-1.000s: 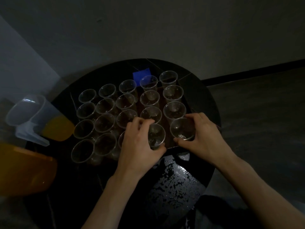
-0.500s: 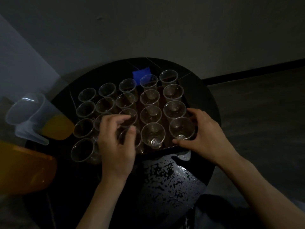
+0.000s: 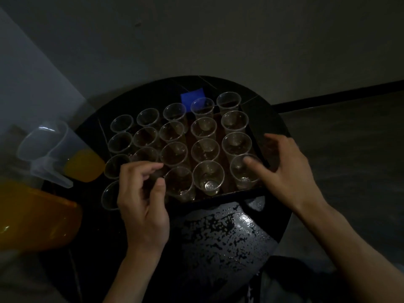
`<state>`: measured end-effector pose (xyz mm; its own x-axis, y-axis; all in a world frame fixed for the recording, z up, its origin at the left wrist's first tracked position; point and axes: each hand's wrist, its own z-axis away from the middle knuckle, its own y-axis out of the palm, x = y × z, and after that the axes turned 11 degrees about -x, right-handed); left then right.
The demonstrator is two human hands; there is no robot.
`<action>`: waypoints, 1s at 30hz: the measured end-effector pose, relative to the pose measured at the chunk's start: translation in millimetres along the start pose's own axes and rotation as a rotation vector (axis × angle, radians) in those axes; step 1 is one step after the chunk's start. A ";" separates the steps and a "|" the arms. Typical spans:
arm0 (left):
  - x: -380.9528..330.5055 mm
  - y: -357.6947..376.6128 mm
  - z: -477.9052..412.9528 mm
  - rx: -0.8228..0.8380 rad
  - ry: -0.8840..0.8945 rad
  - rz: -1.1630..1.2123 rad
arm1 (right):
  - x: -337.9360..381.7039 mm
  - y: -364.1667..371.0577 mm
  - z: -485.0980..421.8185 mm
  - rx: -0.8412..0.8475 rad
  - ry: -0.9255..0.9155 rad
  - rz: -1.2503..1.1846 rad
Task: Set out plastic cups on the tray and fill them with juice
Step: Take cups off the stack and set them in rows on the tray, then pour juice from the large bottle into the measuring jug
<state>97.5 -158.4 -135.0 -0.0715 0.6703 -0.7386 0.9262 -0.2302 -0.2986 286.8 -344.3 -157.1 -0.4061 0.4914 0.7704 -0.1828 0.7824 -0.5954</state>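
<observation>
Cups [image 3: 208, 179] empty; pitcher [image 3: 65, 154] holds juice (orange).

Both hands are bare: the left hand [image 3: 142, 206] and the right hand [image 3: 284, 169] carry no gloves, rings, watch or bands that the dim light lets one see. The forearms are bare too, with no sleeve reaching the wrists. Fingernails look short and plain, though the picture is dark.
</observation>
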 end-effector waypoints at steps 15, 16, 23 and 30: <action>-19.9 -98.8 17.7 0.082 -0.104 -0.098 | 79.8 26.7 39.7 -0.091 -0.324 -0.143; -19.5 -106.8 16.6 0.064 -0.104 -0.107 | 89.2 29.9 43.2 -0.087 -0.329 -0.144; -9.8 -154.1 15.6 -0.057 -0.101 -0.162 | 148.5 56.7 52.9 -0.044 -0.463 -0.141; 19.9 -188.8 10.1 -0.309 -0.058 -0.301 | 209.8 89.3 59.4 0.031 -0.558 -0.151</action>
<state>-82.5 -108.7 -99.5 -0.3677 0.6327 -0.6815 0.9276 0.1975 -0.3171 132.1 -194.0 -62.2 -0.7827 0.0930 0.6155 -0.2976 0.8126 -0.5012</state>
